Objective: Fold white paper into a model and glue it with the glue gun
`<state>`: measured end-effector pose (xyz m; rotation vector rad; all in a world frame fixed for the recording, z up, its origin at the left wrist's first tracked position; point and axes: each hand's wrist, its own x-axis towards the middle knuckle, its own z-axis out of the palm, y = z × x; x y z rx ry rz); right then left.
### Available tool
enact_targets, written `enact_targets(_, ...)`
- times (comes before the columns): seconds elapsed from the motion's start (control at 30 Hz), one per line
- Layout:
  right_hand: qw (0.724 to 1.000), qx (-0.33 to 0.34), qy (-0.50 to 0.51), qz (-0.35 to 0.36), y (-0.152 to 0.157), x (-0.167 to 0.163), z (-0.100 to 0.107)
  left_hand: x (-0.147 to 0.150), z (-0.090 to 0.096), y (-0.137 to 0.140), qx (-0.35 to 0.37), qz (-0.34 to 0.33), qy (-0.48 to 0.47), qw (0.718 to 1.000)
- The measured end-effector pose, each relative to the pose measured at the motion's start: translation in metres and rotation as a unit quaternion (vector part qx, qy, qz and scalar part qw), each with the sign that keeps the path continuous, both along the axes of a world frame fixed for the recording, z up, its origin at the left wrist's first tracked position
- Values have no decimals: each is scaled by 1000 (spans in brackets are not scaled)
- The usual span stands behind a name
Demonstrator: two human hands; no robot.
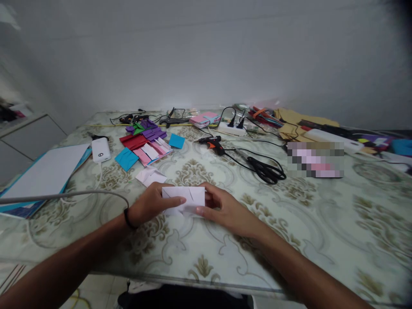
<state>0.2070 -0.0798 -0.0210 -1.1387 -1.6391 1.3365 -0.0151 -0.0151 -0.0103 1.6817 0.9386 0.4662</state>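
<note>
Between my two hands, just above the front half of the table, is a folded white paper envelope (193, 195) with creases across its face. My left hand (152, 201) grips its left end, thumb lying across the front. On the right end, my right hand (222, 208) pinches it with the thumb at the lower corner and fingers behind, partly hidden. Another folded white paper piece (150, 176) lies just beyond my left hand. Farther back are folded blue paper pieces (126, 159), pink ones (144, 155), red ones (132, 140) and purple ones (154, 133).
A glue gun (212, 144) with a coiled black cord (265, 169) rests past my right hand. Behind it sits a white power strip (231, 128). At left are a white power bank (101, 150) and paper sheets (45, 169). A patterned cloth (202, 266) covers the table.
</note>
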Motion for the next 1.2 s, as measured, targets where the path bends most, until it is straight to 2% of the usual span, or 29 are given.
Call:
enact_targets(0.1,999,-21,-6,25,0,-2,-2,1,1,0,7,8,-4,1000)
enact_targets(0.23,999,-36,-25,23,1,-4,-5,-2,0,2,33,-13,30,999)
enact_targets(0.43,998,-41,-48,26,2,-1,-4,-2,-3,5,24,-35,29,999)
enact_targets(0.53,995,-41,-78,35,2,1,-4,1,-4,3,-20,-21,-40,999)
enact_targets(0.63,993,-43,-101,43,2,0,-4,3,-7,0,-76,-42,-69,994)
enact_targets(0.87,992,-20,-120,44,-1,-7,-6,0,-11,1,-59,-67,-37,995)
enact_targets(1.03,981,70,-178,-39,21,19,6,1,-12,-2,-47,-108,1,993)
enact_targets(1.07,968,89,-227,-63,31,28,11,2,-12,-4,-19,-118,12,993)
enact_targets(1.1,943,109,-292,-114,43,37,16,3,-13,-5,19,-122,22,992)
enact_targets(1.2,900,121,-356,-221,85,65,24,6,-14,-7,113,-127,58,984)
